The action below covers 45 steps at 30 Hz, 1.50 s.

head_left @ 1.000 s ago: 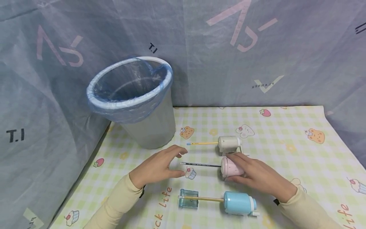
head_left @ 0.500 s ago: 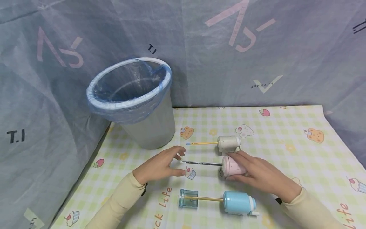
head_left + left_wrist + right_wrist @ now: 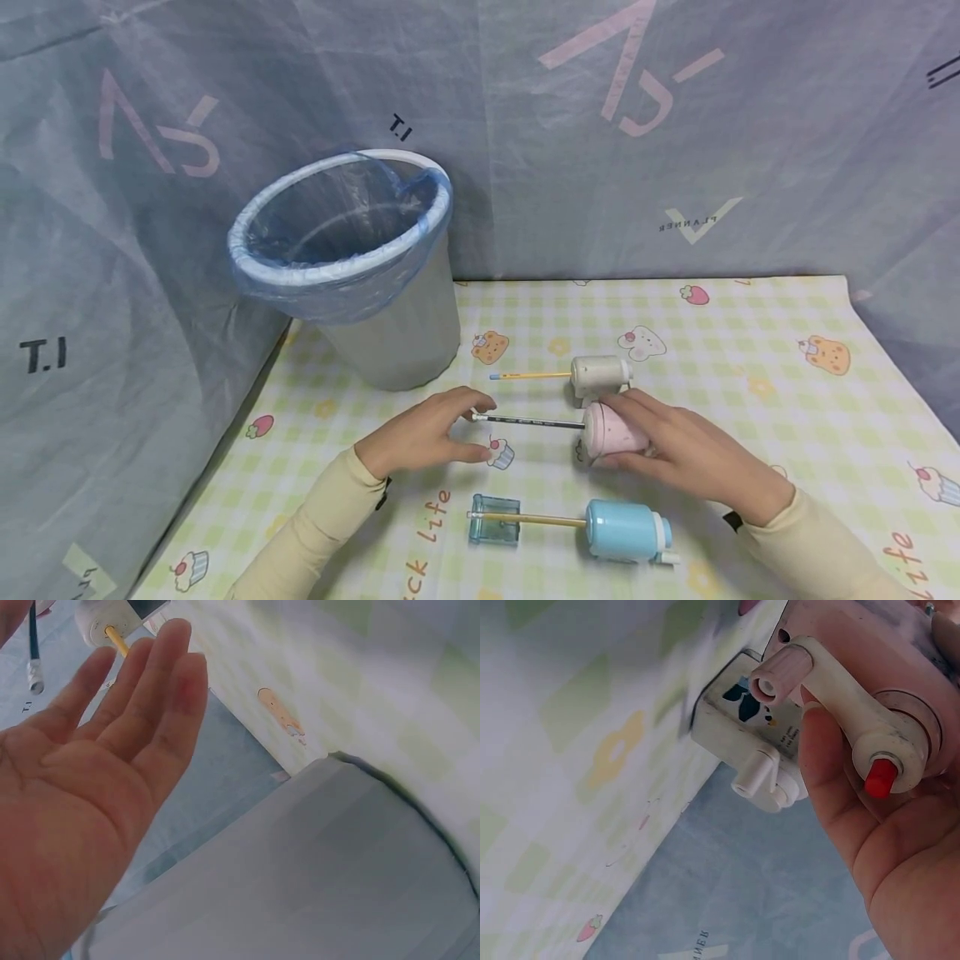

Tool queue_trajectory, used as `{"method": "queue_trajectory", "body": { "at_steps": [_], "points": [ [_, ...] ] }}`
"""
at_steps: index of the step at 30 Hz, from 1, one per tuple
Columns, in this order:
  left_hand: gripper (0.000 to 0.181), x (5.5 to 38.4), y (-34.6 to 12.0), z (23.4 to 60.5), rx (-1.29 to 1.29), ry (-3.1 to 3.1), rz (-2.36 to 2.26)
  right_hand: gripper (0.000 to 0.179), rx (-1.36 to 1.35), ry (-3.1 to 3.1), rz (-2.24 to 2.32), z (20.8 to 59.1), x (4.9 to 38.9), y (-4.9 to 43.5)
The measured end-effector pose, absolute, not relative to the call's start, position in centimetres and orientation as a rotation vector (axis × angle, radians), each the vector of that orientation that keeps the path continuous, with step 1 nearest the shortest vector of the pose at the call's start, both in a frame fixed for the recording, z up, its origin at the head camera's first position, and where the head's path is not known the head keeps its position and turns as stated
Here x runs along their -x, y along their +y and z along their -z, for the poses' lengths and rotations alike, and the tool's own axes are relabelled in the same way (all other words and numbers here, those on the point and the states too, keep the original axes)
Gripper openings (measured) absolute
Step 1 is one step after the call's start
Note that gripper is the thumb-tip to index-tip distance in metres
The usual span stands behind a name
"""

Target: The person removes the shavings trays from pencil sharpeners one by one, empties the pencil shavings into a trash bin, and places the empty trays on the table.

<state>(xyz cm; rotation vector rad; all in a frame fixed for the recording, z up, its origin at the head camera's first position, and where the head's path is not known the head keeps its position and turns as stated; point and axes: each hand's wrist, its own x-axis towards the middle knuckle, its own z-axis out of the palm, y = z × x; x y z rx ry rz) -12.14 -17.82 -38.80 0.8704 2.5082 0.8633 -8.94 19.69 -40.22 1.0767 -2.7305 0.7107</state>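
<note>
My right hand (image 3: 678, 446) grips a pink crank pencil sharpener (image 3: 611, 431) from its right side. In the right wrist view the sharpener's crank (image 3: 844, 694), with a red stub at its hub, shows beside the fingers. A black pencil (image 3: 532, 422) sticks out leftward from the sharpener's front. My left hand (image 3: 423, 429) is held around the pencil's eraser end with fingers extended and thumb apart. In the left wrist view the palm (image 3: 67, 795) faces the camera and the pencil's end (image 3: 34, 679) appears clear of the fingers.
Behind is a cream sharpener (image 3: 598, 372) with a yellow pencil (image 3: 532, 375). In front lies a blue sharpener (image 3: 621, 531) with a gold-coloured pencil (image 3: 551, 522), whose end overlaps a clear teal box (image 3: 495, 538). A bagged bin (image 3: 397, 350) stands back left on the checked cloth (image 3: 750, 325).
The pink sharpener has shifted slightly right in my right hand, and the black pencil's eraser end has risen in view. My left hand has edged slightly right.
</note>
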Motion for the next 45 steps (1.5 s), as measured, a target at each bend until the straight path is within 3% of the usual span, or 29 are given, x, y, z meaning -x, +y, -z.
{"method": "queue_trajectory", "body": {
  "at_steps": [6, 17, 45],
  "points": [
    [0.053, 12.5, -17.5, 39.2, -0.900, 2.507, -0.841, 0.068, -1.083, -2.727, -0.704, 39.7, 9.1, 19.7],
    [0.070, 12.8, -17.1, 38.7, -0.830, 2.427, -0.995, 0.065, -1.078, -2.716, -0.710, 38.7, 9.5, 19.7],
    [0.069, 12.8, -16.3, 39.0, -0.783, 2.341, -1.022, 0.063, -1.065, -2.735, -0.771, 38.2, 9.1, 20.0]
  ]
}}
